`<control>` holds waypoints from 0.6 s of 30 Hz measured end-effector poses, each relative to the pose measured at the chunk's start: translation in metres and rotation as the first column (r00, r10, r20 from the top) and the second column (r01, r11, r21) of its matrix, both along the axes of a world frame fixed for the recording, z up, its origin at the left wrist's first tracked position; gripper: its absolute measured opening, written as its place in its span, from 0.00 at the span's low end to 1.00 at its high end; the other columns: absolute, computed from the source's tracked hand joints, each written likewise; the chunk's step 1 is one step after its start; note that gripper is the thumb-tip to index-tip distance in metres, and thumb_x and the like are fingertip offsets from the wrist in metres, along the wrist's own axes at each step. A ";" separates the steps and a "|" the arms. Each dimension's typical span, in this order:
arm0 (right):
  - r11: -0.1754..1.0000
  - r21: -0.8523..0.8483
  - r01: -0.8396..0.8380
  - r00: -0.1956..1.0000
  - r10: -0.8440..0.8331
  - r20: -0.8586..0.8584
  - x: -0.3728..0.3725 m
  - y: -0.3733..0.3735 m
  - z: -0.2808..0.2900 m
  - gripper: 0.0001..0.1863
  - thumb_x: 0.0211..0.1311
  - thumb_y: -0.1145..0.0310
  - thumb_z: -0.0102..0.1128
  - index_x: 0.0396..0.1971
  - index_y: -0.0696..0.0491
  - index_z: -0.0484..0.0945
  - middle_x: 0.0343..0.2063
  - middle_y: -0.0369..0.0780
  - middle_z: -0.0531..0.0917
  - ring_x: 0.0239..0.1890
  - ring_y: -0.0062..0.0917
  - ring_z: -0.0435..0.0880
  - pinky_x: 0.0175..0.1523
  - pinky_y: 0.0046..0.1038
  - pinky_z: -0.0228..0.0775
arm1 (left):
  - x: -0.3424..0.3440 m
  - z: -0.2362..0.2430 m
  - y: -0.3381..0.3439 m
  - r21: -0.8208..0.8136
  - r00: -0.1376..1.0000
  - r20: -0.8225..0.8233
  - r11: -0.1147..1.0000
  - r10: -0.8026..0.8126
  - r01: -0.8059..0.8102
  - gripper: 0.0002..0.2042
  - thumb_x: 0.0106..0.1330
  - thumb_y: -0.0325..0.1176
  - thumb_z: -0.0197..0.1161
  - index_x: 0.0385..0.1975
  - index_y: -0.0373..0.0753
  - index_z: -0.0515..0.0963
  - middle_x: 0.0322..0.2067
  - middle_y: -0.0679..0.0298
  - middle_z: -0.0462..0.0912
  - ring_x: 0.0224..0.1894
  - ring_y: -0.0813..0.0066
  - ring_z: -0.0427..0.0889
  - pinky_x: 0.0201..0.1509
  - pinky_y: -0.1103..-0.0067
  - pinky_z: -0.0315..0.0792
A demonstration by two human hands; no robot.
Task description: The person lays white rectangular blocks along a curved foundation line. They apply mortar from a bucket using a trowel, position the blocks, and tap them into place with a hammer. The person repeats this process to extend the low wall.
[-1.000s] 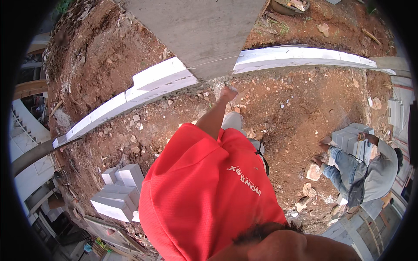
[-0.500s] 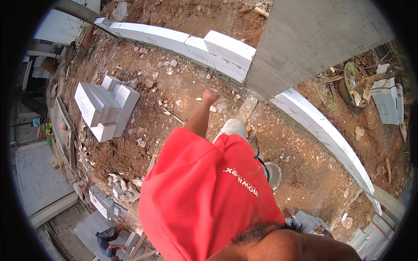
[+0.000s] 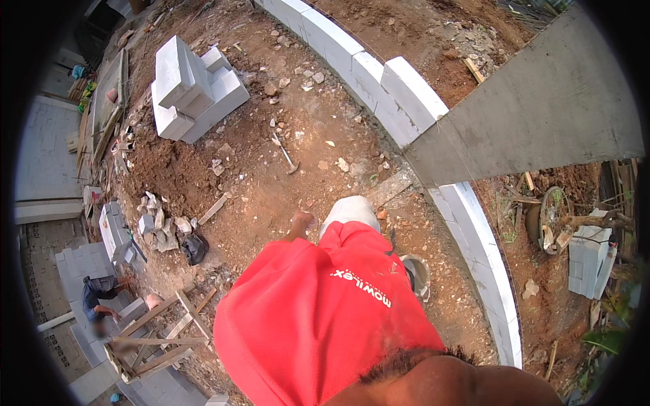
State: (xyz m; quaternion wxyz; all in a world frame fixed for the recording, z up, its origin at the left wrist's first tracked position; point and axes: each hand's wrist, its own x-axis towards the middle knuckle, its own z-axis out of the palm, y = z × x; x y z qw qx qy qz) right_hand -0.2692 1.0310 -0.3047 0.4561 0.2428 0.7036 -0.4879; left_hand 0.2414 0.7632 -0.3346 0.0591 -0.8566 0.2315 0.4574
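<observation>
My left hand [image 3: 303, 220] hangs low beside my pale trouser leg [image 3: 349, 213], left of it, below my red shirt; its fingers look curled, and anything in them is too small to make out. My right hand is hidden. A grey bucket [image 3: 418, 276] stands at my right side, partly behind me. A metal-headed tool with a pale handle [image 3: 284, 153] lies on the dirt beyond my left hand.
A low white block wall [image 3: 399, 101] curves past a concrete slab [image 3: 528, 122]. Block stacks [image 3: 193, 98], rubble [image 3: 162, 227], a dark bag [image 3: 194, 249] and a wooden frame [image 3: 156, 355] lie leftward. A co-worker in dark clothes [image 3: 101, 298] bends at lower left.
My view has swung left, so the wall and slab now run down the right side and the block stack sits higher. My left hand has dropped back closer to my body.
</observation>
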 end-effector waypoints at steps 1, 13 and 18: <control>0.999 0.001 -0.040 0.999 0.040 0.009 -0.001 -0.005 -0.001 0.23 0.74 0.53 0.53 0.57 0.54 0.73 0.56 0.39 0.78 0.58 0.32 0.75 0.63 0.44 0.68 | 0.010 0.002 0.028 0.067 1.000 0.017 0.998 0.017 -0.018 0.09 0.59 0.35 0.71 0.35 0.38 0.87 0.33 0.60 0.91 0.35 0.68 0.92 0.37 0.72 0.85; 0.998 0.040 -0.051 0.998 0.052 -0.018 -0.042 -0.023 0.017 0.24 0.75 0.51 0.51 0.60 0.54 0.72 0.59 0.39 0.77 0.62 0.32 0.74 0.67 0.44 0.66 | -0.020 0.012 -0.151 -0.393 0.835 -0.517 0.813 0.190 -0.429 0.09 0.59 0.27 0.73 0.37 0.34 0.85 0.33 0.58 0.91 0.32 0.71 0.90 0.33 0.71 0.83; 0.999 0.036 -0.030 0.999 0.029 0.029 -0.041 -0.037 -0.003 0.25 0.75 0.51 0.50 0.61 0.54 0.71 0.61 0.39 0.77 0.64 0.32 0.74 0.68 0.44 0.65 | 0.010 0.026 -0.200 -0.621 0.911 -0.410 0.719 0.042 -0.312 0.16 0.56 0.29 0.74 0.45 0.37 0.86 0.37 0.58 0.91 0.38 0.70 0.90 0.43 0.74 0.81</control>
